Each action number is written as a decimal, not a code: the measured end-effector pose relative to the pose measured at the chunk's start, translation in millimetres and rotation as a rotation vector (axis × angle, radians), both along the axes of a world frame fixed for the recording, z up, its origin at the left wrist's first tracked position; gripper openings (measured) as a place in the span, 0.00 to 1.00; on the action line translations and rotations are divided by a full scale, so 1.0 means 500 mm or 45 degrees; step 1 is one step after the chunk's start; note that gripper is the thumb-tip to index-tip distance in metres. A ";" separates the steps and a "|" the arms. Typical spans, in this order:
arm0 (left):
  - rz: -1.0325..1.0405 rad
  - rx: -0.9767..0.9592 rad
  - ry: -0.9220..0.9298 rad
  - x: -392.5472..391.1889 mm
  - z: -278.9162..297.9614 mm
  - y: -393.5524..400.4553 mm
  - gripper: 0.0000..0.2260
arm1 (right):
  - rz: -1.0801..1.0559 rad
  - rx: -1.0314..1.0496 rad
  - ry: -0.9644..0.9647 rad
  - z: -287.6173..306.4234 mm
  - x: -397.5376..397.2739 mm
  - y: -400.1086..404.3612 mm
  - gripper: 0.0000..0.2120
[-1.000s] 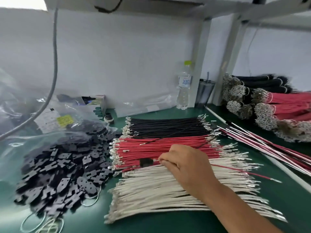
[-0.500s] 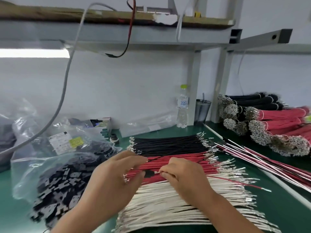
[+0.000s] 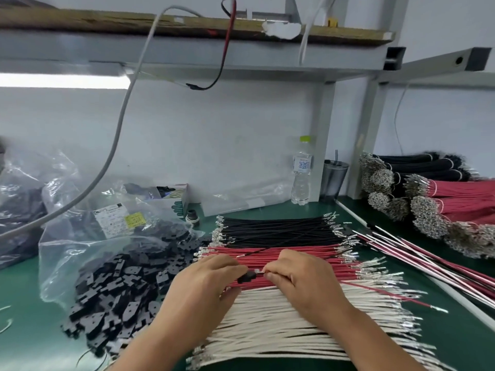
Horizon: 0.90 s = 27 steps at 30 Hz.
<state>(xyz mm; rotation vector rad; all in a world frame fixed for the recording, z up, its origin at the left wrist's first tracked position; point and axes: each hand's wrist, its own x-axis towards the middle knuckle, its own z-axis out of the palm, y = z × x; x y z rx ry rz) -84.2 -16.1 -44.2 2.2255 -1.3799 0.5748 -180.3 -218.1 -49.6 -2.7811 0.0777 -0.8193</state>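
Head view shows the left hand [image 3: 203, 287] pinching a small black plug [image 3: 247, 277] and the right hand [image 3: 300, 279] pinching the tip end of 1 red wire [image 3: 388, 294], the 2 meeting just below the middle, over the red wire pile [image 3: 302, 254] on the green tabletop [image 3: 26, 303]. The red wire trails toward 4 o'clock across the white wires [image 3: 294, 325] and looks light and bendy, so it is best held right behind its metal tip, where it cannot flop. The plug looks hard, tiny and easy to drop, so a pinch on its 2 flat sides seems best.
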 end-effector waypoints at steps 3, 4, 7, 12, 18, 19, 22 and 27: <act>-0.019 -0.041 0.006 0.003 0.004 -0.002 0.15 | 0.038 -0.018 -0.007 0.004 -0.002 0.004 0.14; -0.037 -0.059 0.007 0.001 0.005 -0.001 0.12 | 0.048 -0.023 -0.010 0.004 -0.005 0.007 0.13; -0.055 -0.130 0.049 -0.001 0.006 0.000 0.08 | 0.078 -0.007 -0.031 0.007 -0.013 0.015 0.14; -0.074 -0.353 0.473 0.012 -0.002 -0.003 0.14 | 0.130 0.095 -0.142 0.012 -0.022 0.020 0.13; -0.085 -0.509 0.747 0.014 -0.009 -0.010 0.15 | 0.212 0.296 -0.315 0.015 -0.029 0.016 0.06; -0.094 -0.517 0.775 0.011 -0.009 -0.010 0.14 | 0.221 0.306 -0.330 0.015 -0.031 0.018 0.03; -0.097 -0.539 0.851 0.004 -0.005 -0.007 0.12 | 0.222 0.334 -0.360 0.019 -0.034 0.018 0.01; -0.110 -0.596 0.969 -0.006 0.005 0.002 0.06 | 0.243 0.354 -0.363 0.022 -0.034 0.020 0.02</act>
